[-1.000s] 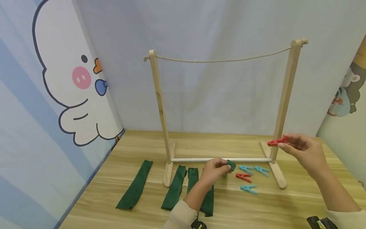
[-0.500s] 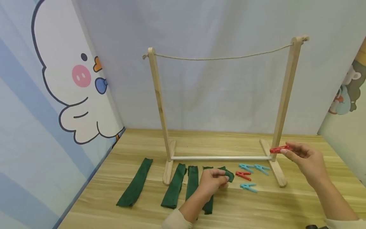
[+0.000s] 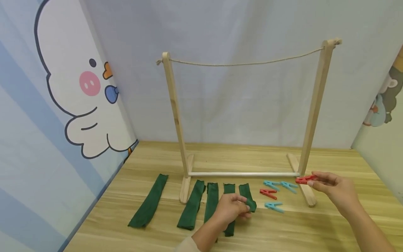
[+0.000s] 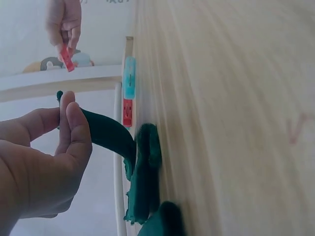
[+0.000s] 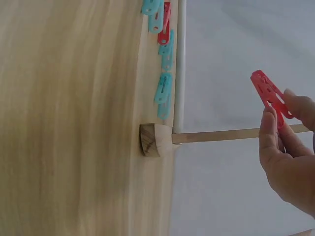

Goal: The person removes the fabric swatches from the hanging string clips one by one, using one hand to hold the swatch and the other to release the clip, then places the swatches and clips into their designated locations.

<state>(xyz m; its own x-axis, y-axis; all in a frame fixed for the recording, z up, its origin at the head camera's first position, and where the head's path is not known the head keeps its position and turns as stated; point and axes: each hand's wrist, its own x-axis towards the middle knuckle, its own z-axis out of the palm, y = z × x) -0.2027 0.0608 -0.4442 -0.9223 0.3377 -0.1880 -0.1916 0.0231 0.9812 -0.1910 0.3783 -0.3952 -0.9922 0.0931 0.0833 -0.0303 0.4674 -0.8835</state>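
Observation:
My left hand point(image 3: 231, 210) pinches one end of a dark green cloth strip point(image 4: 106, 130) between thumb and fingers. That end is lifted off the table, while the far end rests on the wood. In my right hand point(image 3: 340, 192) a red clothespin point(image 5: 268, 93) is pinched by its handles, held up near the rack's right foot. Several more green strips point(image 3: 191, 206) lie side by side to the left, some partly behind my left arm. Between the hands lie several blue clothespins point(image 3: 274, 206) and one red clothespin point(image 3: 268, 193).
A wooden rack point(image 3: 176, 119) stands behind the strips, a rope point(image 3: 233, 65) tied between its post tops and a white rod point(image 3: 244, 174) across the bottom. A grey curtain point(image 3: 245, 105) hangs behind the table point(image 3: 283, 231). Cartoon prints cover the side walls.
My left hand has come down and toward me with the strip's end, whose far part now lies on the table. My right hand has lowered with the red clothespin.

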